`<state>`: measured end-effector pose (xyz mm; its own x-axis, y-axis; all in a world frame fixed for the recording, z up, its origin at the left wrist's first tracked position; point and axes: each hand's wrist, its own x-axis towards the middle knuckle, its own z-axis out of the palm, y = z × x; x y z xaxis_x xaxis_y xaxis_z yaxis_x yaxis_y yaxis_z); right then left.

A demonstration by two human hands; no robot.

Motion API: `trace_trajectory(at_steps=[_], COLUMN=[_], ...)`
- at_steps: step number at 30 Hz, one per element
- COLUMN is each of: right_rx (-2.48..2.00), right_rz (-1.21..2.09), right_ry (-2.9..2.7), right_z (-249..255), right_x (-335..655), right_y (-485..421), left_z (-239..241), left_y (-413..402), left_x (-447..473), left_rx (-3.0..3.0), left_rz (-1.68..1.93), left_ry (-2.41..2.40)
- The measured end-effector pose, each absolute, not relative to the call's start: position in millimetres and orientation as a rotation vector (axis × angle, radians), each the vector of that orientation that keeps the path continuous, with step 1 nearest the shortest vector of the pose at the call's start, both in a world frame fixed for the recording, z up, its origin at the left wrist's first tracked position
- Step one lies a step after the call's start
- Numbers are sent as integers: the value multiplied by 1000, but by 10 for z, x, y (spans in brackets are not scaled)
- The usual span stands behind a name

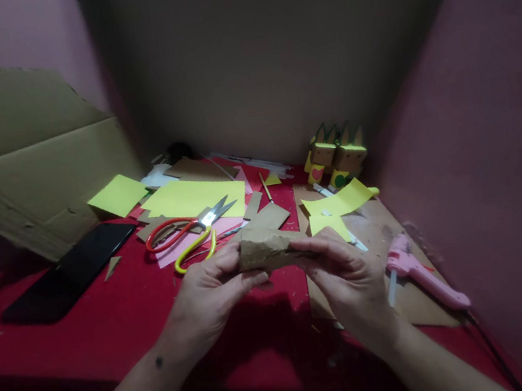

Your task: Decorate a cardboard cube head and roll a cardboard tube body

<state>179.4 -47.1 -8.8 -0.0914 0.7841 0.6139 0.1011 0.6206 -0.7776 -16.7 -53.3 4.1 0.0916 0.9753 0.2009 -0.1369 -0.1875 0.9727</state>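
Note:
A folded piece of brown cardboard [265, 249] is held between both hands above the red table [111, 309]. My left hand [211, 291] pinches its left end with thumb and fingers closed. Over on the other end, my right hand [345, 271] has its fingers curled around the piece. Scissors [188, 232] with red and yellow handles lie just beyond my left hand on yellow paper [192, 196].
A pink glue gun [422, 272] lies at the right on a cardboard sheet [393, 228]. A black phone [69, 273] lies at the left below a large cardboard panel [31, 164]. Small cardboard figures [336, 158] stand at the back. Yellow paper scraps [335, 204] are scattered about.

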Motion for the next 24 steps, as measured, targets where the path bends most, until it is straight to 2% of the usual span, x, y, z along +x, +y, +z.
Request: trace_trajectory(at_steps=[7, 18, 24], right_rx=[-735, -633, -644], right_rz=[622, 530, 609], right_ry=[-1617, -1714, -1706], right_z=[-44, 13, -19], right_x=[1791, 1800, 1812], right_y=[-483, -508, -519], left_z=[134, 17, 32], left_y=[-602, -607, -609], left_x=[-146, -147, -122], left_rx=[1433, 1358, 1364], left_rz=[1342, 1430, 1459], left_ry=[978, 1025, 1079])
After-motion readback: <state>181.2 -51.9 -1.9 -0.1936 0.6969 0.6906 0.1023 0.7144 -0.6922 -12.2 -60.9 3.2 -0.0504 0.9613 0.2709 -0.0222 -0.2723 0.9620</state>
